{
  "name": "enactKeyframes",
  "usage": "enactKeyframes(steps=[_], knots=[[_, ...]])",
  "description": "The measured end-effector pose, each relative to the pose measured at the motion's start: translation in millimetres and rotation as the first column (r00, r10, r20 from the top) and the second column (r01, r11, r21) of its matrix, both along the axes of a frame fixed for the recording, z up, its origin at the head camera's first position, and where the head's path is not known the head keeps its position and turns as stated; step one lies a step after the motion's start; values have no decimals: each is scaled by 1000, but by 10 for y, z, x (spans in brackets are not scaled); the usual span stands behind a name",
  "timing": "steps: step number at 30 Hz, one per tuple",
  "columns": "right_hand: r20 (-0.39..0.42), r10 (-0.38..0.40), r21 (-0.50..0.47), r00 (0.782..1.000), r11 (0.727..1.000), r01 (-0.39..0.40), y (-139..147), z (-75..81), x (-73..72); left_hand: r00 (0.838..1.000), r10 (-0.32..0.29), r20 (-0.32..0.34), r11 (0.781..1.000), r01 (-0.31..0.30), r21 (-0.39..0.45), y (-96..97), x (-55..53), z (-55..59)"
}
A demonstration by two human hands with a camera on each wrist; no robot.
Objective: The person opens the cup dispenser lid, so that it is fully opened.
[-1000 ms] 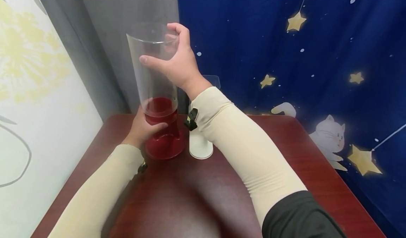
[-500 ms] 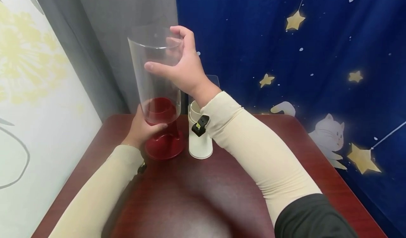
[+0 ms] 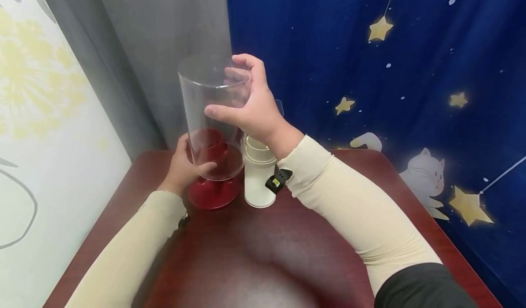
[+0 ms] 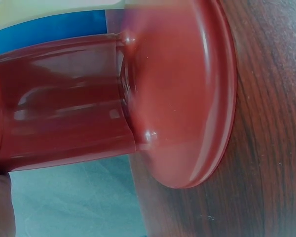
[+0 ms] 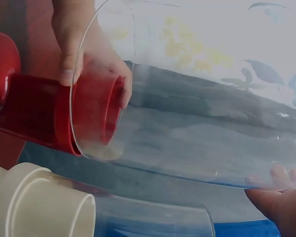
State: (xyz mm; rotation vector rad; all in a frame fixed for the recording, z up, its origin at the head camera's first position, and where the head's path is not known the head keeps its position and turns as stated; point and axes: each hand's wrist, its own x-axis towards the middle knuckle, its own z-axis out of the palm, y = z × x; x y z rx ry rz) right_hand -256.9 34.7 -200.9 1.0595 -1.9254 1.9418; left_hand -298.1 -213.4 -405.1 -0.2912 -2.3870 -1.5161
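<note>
In the head view my left hand (image 3: 182, 169) grips a red plastic stand (image 3: 215, 194) by its upper ring. The stand's wide round foot (image 4: 182, 98) rests on the table, filling much of the left wrist view. My right hand (image 3: 258, 107) holds a large clear plastic cylinder (image 3: 211, 100) near its upper end, thumb in front and fingers round the far side. Its lower rim overlaps the red ring and my left thumb in the head view. From the right wrist, that clear cylinder's open end lies across the red ring (image 5: 93, 113), with my left-hand fingers (image 5: 68, 69) around the ring.
A smaller cream-white stand (image 3: 260, 185) is right of the red one, carrying its own clear tube (image 5: 153, 217), partly hidden by my right arm. Both stand on a dark red wooden table (image 3: 230, 253). Grey and blue curtains (image 3: 304, 70) hang behind, a white patterned surface (image 3: 45, 162) at left.
My right hand has moved the clear cylinder rightward and toward me, off the red ring's axis. More of the cream stand shows. My left hand stays on the red stand.
</note>
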Motion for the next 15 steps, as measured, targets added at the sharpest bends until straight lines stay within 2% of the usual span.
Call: enactKeyframes(steps=[8,15], knots=[[16,66,-3,998,998,-66,119,-132,162,997,-1,79,999,-2,41,9,3,18],[22,82,45,996,996,-83,232,-289,306,998,13,66,999,-15,30,13,39,21]])
